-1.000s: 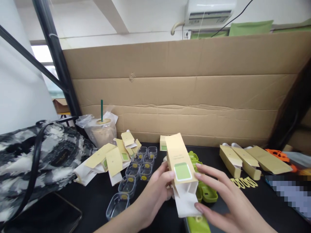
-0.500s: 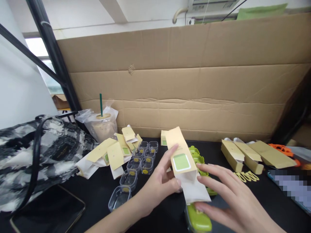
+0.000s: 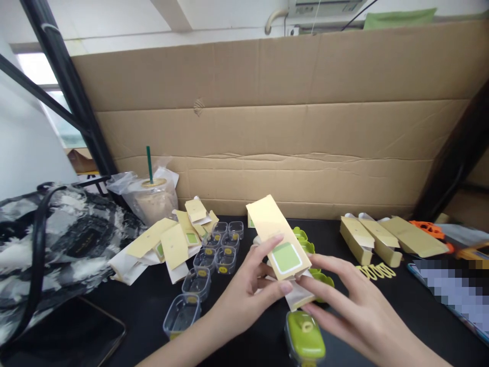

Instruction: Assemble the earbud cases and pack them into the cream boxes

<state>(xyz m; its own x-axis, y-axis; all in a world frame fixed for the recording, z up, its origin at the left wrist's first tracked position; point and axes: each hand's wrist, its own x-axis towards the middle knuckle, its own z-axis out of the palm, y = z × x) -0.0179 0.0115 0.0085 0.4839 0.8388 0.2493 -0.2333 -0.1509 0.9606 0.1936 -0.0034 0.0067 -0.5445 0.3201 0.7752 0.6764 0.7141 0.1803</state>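
- I held a tall yellow carton (image 3: 278,239) in both hands, above a black table (image 3: 145,306), near its front edge and about mid-width
- The carton leaned back and to the left, its green label window facing me, its white lower flap hanging open toward my right hand
- My left hand (image 3: 244,295) was curled around the carton's left side: thumb at the bottom edge, index finger laid across the front just above the green window
- My right hand (image 3: 355,311) was half open, fingers spread; its fingertips touched the carton's lower right corner and the white flap
- A green-lidded tub (image 3: 304,342) stood just below the carton, between my two hands; neither hand touched it
- More green lids (image 3: 319,278) lay behind the carton, partly hidden by it
- Left of the carton sat a cluster of clear tubs (image 3: 208,262), each with a small yellow mark inside
- Further left lay a heap of flat cartons (image 3: 168,247), and behind them an iced drink (image 3: 155,201) with a green straw, wrapped in a plastic bag
- A black and white bag (image 3: 57,244) filled the far left
- To the right, well apart from my hands, lay three more cartons (image 3: 382,239) with yellow clips (image 3: 376,271) in front of them
- A cardboard wall (image 3: 286,127) ran along the back of the table
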